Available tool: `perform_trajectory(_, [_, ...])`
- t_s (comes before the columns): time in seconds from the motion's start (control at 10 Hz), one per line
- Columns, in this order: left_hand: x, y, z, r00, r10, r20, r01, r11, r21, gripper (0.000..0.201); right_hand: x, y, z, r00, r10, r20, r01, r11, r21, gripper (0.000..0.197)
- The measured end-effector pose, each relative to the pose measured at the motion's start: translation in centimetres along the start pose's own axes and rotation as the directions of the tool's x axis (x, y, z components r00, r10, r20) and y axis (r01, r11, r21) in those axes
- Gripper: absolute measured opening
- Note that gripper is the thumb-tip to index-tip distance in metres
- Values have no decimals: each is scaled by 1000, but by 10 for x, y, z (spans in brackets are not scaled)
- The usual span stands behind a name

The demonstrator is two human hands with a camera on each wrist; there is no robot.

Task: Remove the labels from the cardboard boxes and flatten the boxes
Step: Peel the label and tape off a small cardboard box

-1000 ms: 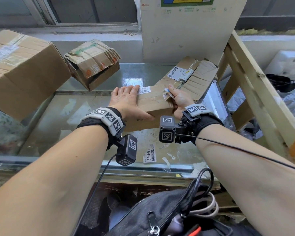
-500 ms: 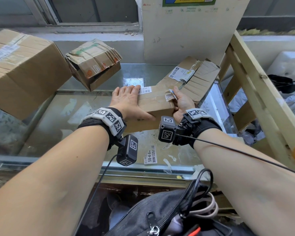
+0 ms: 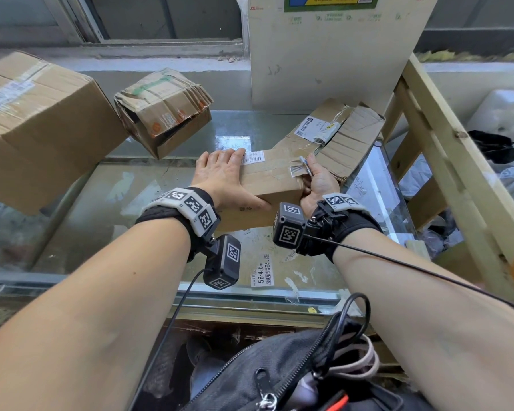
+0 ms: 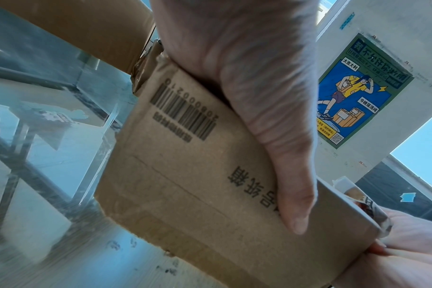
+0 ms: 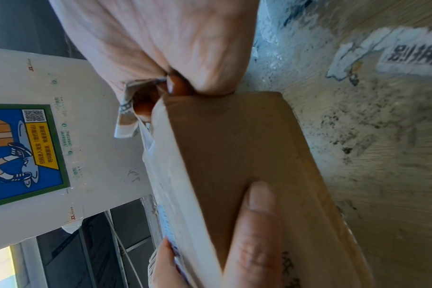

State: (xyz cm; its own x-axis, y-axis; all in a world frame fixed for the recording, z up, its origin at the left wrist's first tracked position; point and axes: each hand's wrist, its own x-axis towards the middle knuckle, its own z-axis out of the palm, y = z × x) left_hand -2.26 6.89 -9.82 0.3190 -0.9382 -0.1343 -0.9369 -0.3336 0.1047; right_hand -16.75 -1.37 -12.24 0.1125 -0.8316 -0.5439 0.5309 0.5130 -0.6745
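A small brown cardboard box (image 3: 269, 185) lies on the glass table (image 3: 107, 221) in the head view. My left hand (image 3: 224, 173) grips its left end, fingers over the top and thumb (image 4: 291, 185) pressed on the near side. A white barcode label (image 3: 251, 158) sits on the top by my left fingertips. My right hand (image 3: 313, 176) pinches a torn, curled label scrap (image 3: 298, 169) at the box's right edge. The right wrist view shows that label scrap (image 5: 127, 117) lifted off the box (image 5: 247, 155).
A big closed box (image 3: 42, 123) stands at the left, with a crumpled box (image 3: 163, 111) behind. Flattened cardboard (image 3: 347, 137) with a label lies at the back right against a white board (image 3: 333, 60). A wooden frame (image 3: 445, 161) rises on the right. Old stickers (image 3: 261, 272) cling to the glass.
My right hand has drawn slightly back toward me, and the label scrap it pinches has lifted and curled further off the box top. The left hand keeps its grip.
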Motion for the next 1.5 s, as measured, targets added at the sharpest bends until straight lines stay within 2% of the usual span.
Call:
perform_trajectory(0.3, [0, -1, 1, 1000, 4, 3, -4, 1000, -3, 125, 6, 3, -4, 997, 72, 19, -73, 994, 81, 29])
perform_trajectory(0.6, [0, -1, 1, 1000, 3, 5, -3, 1000, -1, 125, 7, 2, -3, 998, 67, -19, -63, 988, 140, 31])
perform_trajectory(0.8, [1, -1, 1, 1000, 8, 9, -8, 1000, -5, 126, 15, 4, -6, 996, 88, 11, -88, 986, 143, 31])
perform_trajectory(1.1, [-1, -2, 1, 1000, 9, 1, -9, 1000, -18, 125, 7, 1, -7, 993, 115, -29, -106, 973, 204, 42])
perform_trajectory(1.2, [-2, -1, 0, 1000, 12, -1, -12, 1000, -20, 124, 4, -1, -6, 991, 136, -21, -123, 947, 298, 41])
perform_trajectory(1.4, [-2, -1, 0, 1000, 6, 5, -6, 1000, -12, 125, 5, -2, -10, 985, 172, -26, -155, 934, 323, 46])
perform_trajectory(1.5, [-2, -1, 0, 1000, 6, 0, -6, 1000, -12, 125, 1, -5, -11, 983, 185, 15, -176, 909, 378, 49])
